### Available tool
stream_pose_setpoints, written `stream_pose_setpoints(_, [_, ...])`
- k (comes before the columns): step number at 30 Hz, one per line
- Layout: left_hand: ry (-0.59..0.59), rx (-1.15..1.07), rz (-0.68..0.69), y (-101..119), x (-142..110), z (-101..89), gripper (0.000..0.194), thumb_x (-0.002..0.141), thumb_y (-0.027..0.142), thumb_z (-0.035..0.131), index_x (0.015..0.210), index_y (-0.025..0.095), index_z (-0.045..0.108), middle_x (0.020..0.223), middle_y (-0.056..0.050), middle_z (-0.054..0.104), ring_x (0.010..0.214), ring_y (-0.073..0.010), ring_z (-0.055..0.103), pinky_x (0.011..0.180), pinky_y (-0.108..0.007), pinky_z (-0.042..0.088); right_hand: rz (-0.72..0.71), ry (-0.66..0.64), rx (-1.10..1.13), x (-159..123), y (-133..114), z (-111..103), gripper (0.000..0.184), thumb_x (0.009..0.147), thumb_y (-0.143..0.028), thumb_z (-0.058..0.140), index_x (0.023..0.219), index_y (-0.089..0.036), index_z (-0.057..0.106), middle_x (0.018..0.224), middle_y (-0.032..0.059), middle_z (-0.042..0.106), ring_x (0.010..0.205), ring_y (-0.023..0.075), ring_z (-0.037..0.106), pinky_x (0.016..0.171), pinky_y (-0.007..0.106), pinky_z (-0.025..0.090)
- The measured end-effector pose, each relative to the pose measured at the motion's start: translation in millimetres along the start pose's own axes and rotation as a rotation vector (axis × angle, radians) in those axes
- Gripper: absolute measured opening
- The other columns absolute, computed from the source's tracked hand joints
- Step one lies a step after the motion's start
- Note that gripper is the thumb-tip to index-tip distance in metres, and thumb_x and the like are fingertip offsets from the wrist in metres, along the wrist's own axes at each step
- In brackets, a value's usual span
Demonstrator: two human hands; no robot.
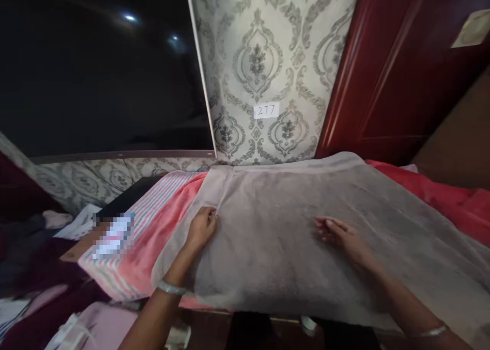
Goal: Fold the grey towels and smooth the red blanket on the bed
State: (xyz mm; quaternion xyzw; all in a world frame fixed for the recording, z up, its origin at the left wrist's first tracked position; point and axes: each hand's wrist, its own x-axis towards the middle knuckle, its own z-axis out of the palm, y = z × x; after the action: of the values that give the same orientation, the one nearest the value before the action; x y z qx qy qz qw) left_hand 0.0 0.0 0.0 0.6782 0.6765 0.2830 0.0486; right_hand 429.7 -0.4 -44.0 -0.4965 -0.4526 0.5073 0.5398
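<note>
A soft grey blanket point(268, 238) lies spread over the surface in front of me, its left part folded into a lighter strip. My left hand point(202, 228) is at that strip, fingers curled in on the cloth where a crease runs up to the far edge. Over the right half of the blanket is my right hand point(339, 235), fingers loosely bent and apart with nothing visible between them. Whether its fingertips touch the cloth is hard to tell. Red-pink cloth point(174, 212) shows from under the blanket on the left.
A striped cloth point(153, 194) covers the surface's left end, with a blurred pale item point(113, 238) on it. A large dark screen point(103, 74) hangs behind. Red fabric point(447, 192) lies at right beside a dark red door point(401, 69). Clothes point(42, 268) are piled at left.
</note>
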Motion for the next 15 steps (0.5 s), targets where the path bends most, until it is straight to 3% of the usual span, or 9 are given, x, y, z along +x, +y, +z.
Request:
stream_pose_setpoints(3, [-0.059,0.070,-0.143,9.3,20.9,16.7,0.039,0.087,0.027,0.052,0.120,0.012,0.065,0.118,-0.014,0.070,0.104,-0.0225,0.066,0.094,-0.032,0.049,-0.066,0.129,-0.167,3.3,2.2,-53.2,0.049,0.066,-0.062,0.073,0.094,-0.022,0.075,0.091,0.0088,0.073,0.079,0.0231,0.067,0.066,0.033,0.057])
stream_pose_setpoints(8, [-0.125,0.115,-0.226,9.9,52.2,19.7,0.033,0.088,0.030,0.049,0.105,0.013,0.071,0.112,-0.016,0.074,0.106,-0.0279,0.068,0.089,-0.034,0.051,-0.222,0.376,-0.606,10.6,-0.9,-133.6,0.031,0.078,-0.044,0.056,0.092,-0.024,0.074,0.095,0.0083,0.075,0.089,0.0284,0.069,0.080,0.042,0.057])
stream_pose_setpoints(12, [-0.160,0.128,-0.239,15.8,82.1,19.3,0.033,0.085,0.033,0.046,0.092,0.015,0.073,0.102,-0.016,0.076,0.101,-0.0300,0.070,0.083,-0.034,0.053,-0.319,0.498,-0.945,27.6,-14.2,-170.8,0.031,0.082,-0.033,0.049,0.096,-0.024,0.074,0.105,0.0086,0.074,0.100,0.0289,0.067,0.092,0.044,0.053])
stream_pose_setpoints(15, [-0.170,0.131,-0.227,23.1,106.6,20.4,0.036,0.082,0.036,0.043,0.081,0.015,0.072,0.090,-0.016,0.076,0.094,-0.0318,0.071,0.079,-0.036,0.053,-0.288,0.548,-1.120,49.7,-27.2,-185.2,0.036,0.085,-0.025,0.046,0.109,-0.021,0.072,0.117,0.0095,0.071,0.113,0.0268,0.063,0.101,0.042,0.048])
